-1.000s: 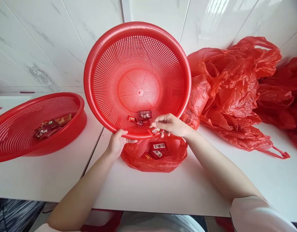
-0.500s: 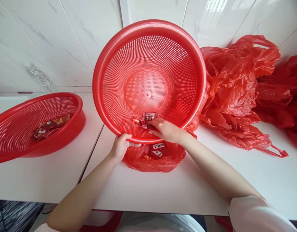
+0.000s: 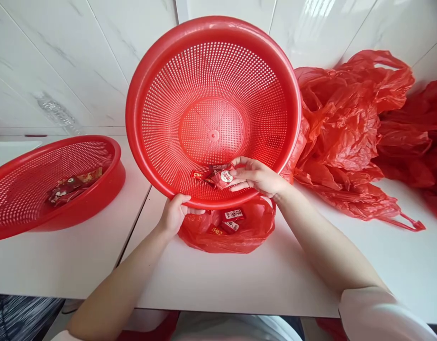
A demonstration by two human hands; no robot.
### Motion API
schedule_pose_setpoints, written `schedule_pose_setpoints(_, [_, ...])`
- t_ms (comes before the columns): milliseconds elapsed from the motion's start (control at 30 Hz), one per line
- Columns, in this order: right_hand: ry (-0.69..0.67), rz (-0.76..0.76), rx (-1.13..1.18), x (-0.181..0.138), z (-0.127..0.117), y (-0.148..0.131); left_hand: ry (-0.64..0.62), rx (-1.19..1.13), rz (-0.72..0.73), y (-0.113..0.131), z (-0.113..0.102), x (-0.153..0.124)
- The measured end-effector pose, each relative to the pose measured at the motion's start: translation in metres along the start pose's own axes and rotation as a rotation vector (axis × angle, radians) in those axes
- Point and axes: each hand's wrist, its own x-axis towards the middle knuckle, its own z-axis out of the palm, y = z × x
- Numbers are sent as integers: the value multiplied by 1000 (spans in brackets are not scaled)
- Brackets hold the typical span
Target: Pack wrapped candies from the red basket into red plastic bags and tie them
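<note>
The right hand (image 3: 256, 176), in the head view, is pinching a candy packet (image 3: 223, 178) at centre frame, against the lower wall of the tilted basket (image 3: 211, 80), directly above the open bag (image 3: 256, 231); the left hand (image 3: 174, 214) is clamping the basket's lower rim.

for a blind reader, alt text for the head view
A left hand holds a red perforated basket tilted above a red bag of wrapped candies; the right hand pinches a candy inside the basket. A second basket sits left on the white table.
</note>
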Motion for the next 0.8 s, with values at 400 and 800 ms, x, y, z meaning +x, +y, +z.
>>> schedule_pose_setpoints(400, [-49, -192, -326, -3, 1, -2, 14, -1, -9, -1, -1, 2])
schedule_pose_setpoints(800, [-182, -174, -554, -14, 6, -7, -4, -1, -11, -2, -4, 3])
